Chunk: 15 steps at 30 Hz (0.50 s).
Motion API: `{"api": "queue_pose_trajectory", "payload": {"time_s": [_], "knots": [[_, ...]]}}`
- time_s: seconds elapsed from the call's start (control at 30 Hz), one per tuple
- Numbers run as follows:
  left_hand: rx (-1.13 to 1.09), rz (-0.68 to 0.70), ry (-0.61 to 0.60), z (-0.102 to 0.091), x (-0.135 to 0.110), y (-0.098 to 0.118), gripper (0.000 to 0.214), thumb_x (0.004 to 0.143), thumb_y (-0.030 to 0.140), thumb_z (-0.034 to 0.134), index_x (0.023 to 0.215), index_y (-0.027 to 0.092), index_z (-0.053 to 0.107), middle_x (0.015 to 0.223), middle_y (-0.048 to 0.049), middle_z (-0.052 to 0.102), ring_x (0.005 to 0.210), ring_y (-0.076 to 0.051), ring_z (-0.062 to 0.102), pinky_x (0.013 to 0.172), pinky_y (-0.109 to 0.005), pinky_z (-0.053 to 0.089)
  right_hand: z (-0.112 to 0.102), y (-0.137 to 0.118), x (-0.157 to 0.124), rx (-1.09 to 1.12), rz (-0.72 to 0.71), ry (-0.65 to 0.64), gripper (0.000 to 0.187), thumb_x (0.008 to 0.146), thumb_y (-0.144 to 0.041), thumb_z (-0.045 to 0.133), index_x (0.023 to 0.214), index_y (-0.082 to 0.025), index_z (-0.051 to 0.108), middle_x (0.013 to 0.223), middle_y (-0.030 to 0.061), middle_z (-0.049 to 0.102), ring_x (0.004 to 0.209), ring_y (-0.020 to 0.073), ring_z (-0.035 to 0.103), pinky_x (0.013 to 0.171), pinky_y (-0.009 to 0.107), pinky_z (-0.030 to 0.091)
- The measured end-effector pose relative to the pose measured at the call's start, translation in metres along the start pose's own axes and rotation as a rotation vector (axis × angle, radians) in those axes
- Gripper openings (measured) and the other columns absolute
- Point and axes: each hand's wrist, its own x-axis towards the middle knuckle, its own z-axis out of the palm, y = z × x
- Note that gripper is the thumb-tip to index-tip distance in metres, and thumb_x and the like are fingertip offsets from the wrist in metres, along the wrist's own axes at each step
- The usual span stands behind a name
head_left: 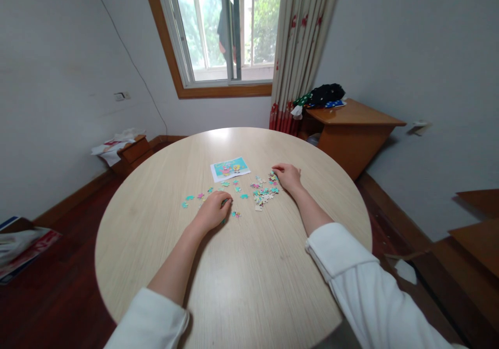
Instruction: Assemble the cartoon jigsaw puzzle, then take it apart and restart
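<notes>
Small jigsaw puzzle pieces (264,196) lie heaped right of centre on the round table (249,276), some pale side up, others teal, pink and yellow. My left hand (213,210) rests on the table with curled fingers; a bit of teal puzzle piece shows between thumb and forefinger. Several loose pieces (189,198) are spread to its left and beyond it, and a small multicoloured cluster (236,214) lies just right of it. My right hand (288,176) reaches to the heap's far right edge, fingertips together at the pieces; what they pinch, if anything, is too small to tell.
A printed picture sheet (230,169) with cartoon figures lies beyond the pieces. Behind the table are a window (230,27) and a curtain (300,42). A wooden desk (354,118) with dark cloth stands back right; a small cabinet (134,152) is at left.
</notes>
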Motion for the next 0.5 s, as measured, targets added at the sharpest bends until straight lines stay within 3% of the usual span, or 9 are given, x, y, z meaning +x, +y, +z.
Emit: {"api": "queue_pose_trajectory", "payload": {"time_s": [0.17, 0.27, 0.37, 0.5], "knots": [[-0.013, -0.001, 0.000, 0.000, 0.000, 0.000, 0.023, 0.086, 0.020, 0.043, 0.085, 0.016, 0.066, 0.092, -0.0092, 0.068, 0.090, -0.021, 0.061, 0.084, -0.035, 0.047, 0.001, 0.000, 0.001, -0.051, -0.007, 0.055, 0.022, 0.076, -0.025, 0.058, 0.093, -0.023, 0.072, 0.100, 0.0066, 0.071, 0.103, 0.0244, 0.056, 0.091, 0.042, 0.031], [-0.018, 0.001, 0.004, 0.000, 0.000, -0.001, 0.024, 0.086, 0.020, 0.042, 0.086, 0.016, 0.066, 0.093, -0.0092, 0.068, 0.091, -0.021, 0.061, 0.084, -0.036, 0.047, -0.003, -0.002, 0.000, 0.012, -0.024, 0.069, 0.021, 0.079, -0.033, 0.056, 0.087, -0.022, 0.072, 0.101, 0.0064, 0.070, 0.100, 0.0240, 0.056, 0.092, 0.043, 0.031], [-0.022, 0.002, 0.002, -0.001, 0.000, -0.002, 0.023, 0.085, 0.020, 0.043, 0.086, 0.016, 0.066, 0.093, -0.0094, 0.068, 0.091, -0.021, 0.061, 0.084, -0.036, 0.047, -0.008, -0.005, -0.001, -0.012, -0.046, -0.028, 0.022, 0.075, -0.040, 0.060, 0.077, -0.022, 0.072, 0.094, 0.0052, 0.071, 0.099, 0.0251, 0.056, 0.092, 0.045, 0.030], [-0.026, 0.001, 0.000, -0.001, 0.000, -0.001, 0.023, 0.085, 0.020, 0.044, 0.086, 0.016, 0.066, 0.093, -0.0096, 0.068, 0.090, -0.021, 0.061, 0.084, -0.036, 0.047, -0.011, -0.007, -0.005, -0.064, -0.049, -0.164, 0.016, 0.071, -0.035, 0.064, 0.069, -0.021, 0.072, 0.080, 0.0031, 0.071, 0.087, 0.0205, 0.059, 0.091, 0.042, 0.033]]}}
